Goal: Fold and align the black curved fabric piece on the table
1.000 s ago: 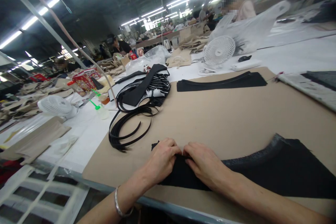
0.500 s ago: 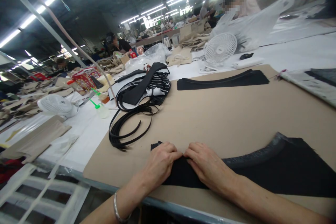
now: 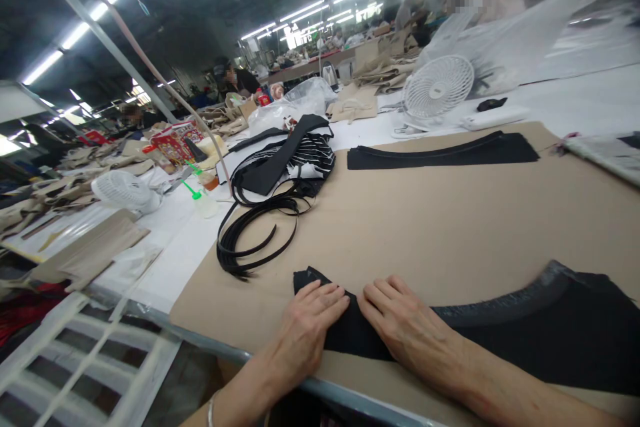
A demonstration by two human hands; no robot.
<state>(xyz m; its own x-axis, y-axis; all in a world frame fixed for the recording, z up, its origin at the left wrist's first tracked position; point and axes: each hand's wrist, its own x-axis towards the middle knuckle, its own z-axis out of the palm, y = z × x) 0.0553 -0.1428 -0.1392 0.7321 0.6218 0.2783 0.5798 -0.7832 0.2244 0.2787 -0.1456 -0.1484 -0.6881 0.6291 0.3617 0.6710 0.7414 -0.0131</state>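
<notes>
A black fabric piece lies along the table's near edge, its curved upper border showing a greyish, rough strip. Near its left end, my left hand rests on the cloth, fingers stretched out and pressing down. A short gap away, my right hand also lies on it, fingers extended over the upper border, thumb hidden. Between the two hands the cloth is bare and flat. The left tip of the piece has a small fold sticking up beyond my left fingers.
Coiled black strips and black and striped fabric pieces lie to the left on the tan board. Another curved black piece sits farther back. Beyond stand a white fan, a plastic bag and a green-tipped bottle.
My fingers, earlier bunched together at the fabric's upper border, have flattened onto the cloth and come slightly apart. The camera view has shifted a little, moving the scene rightward.
</notes>
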